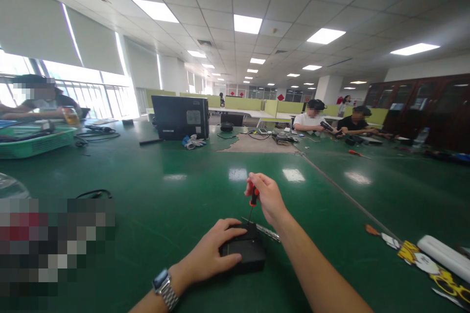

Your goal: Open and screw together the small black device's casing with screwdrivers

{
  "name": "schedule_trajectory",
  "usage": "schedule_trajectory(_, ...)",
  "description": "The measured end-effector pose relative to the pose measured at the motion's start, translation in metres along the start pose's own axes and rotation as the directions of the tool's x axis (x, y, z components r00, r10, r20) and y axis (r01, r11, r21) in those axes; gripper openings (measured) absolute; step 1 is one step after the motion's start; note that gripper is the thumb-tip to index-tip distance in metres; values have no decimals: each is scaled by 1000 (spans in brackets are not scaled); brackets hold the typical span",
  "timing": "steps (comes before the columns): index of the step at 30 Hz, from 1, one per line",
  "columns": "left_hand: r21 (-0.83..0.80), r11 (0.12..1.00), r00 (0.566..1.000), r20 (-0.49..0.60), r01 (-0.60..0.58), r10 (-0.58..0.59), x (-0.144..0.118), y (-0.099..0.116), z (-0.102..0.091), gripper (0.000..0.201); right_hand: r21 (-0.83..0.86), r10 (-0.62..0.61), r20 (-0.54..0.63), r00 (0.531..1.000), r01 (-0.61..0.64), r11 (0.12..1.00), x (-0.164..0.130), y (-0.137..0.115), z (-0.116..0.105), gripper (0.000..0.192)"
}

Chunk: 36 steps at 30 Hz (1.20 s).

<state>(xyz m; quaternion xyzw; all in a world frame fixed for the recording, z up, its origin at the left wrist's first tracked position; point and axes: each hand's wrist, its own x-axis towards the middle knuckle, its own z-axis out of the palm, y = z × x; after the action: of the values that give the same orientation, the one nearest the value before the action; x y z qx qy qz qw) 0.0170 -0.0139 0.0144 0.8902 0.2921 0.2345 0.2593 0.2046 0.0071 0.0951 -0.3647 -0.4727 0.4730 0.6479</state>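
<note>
A black box-shaped device (pixel 247 254) lies on the green table in front of me. My left hand (pixel 220 247) rests on its left side and top, thumb and fingers spread apart. In my right hand (pixel 266 195) is a screwdriver (pixel 253 199) with a red and black handle, held upright. Its thin shaft points down to the far edge of the device's top; whether the tip sits in a screw is too small to tell. Just behind the device lies a slim silvery metal strip or rod (pixel 270 233), partly hidden by the device and my right wrist.
A green basket (pixel 40 144) with cables stands at the left. Farther back are a black computer case (pixel 179 117), gloves (pixel 193 142) and small parts. Another screwdriver (pixel 358 154) lies right. A white bar (pixel 444 257) and cartoon-printed items (pixel 422 261) are near right. Other people sit around the table.
</note>
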Motion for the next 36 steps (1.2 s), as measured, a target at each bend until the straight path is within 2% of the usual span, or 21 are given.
schedule_trajectory(4,-2,1000,1000,4,-4,4,0,0,0,52,107,-12,49,999,7,994,2,6,1,40)
schedule_trajectory(9,1,1000,1000,4,7,-7,0,1,0,53,-101,-87,38,995,90,991,0,6,2,29)
schedule_trajectory(14,-10,1000,1000,9,13,-13,1,2,-1,52,0,-83,31,996,83,997,0,5,2,26)
schedule_trajectory(18,-7,1000,1000,1,11,-11,0,1,0,53,-39,-126,-38,991,124,991,1,5,3,26)
schedule_trajectory(22,-4,1000,1000,3,4,-4,0,-1,0,53,-24,-99,-37,994,98,995,2,5,2,24)
schedule_trajectory(25,-7,1000,1000,1,1,-1,0,0,0,51,-51,-124,-71,990,121,991,2,4,1,25)
schedule_trajectory(36,-12,1000,1000,3,8,-8,0,0,0,51,-32,-65,-45,997,64,997,3,3,0,27)
